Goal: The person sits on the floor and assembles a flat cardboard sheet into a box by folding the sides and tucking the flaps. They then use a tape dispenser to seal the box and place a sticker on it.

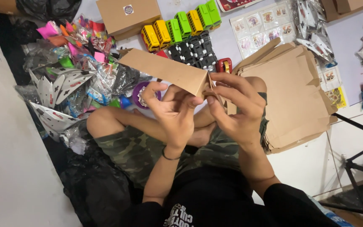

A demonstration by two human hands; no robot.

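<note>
the floor [5, 168] carries everything here, and the person sits cross-legged on it with the work spread out on the far side. largest among the loose things is the stack of flat brown cardboard blanks [295, 96] lying at the right, just beside the knee; it looks thick, so by my reading many boxes are still unfolded. far off at the top sits one closed brown box [129, 14], which suggests at least one is finished. at the left lies a heap of crinkly plastic-wrapped toys and black-and-white card pieces [70, 80]; in the far middle stand a row of yellow and green toy buses [181, 25] with black toy pieces [194, 50] just near of them, and a sheet of small sticker cards [263, 27] lies to their right. the thing in hand is a half-formed cardboard box [164, 69], held up above the lap in the middle of the scene, its long body slanting away to the far left; its sides look already raised into a tube, while the near end is open, so i judge the end flaps are what remains. the left hand [175, 111] cups that near end from below, fingers [156, 88] curled and pressed against the card. the right hand [236, 107] meets it from the right, fingers bent close together, thumb and fingertips pinching a small end flap [212, 90] at the box corner.
</note>
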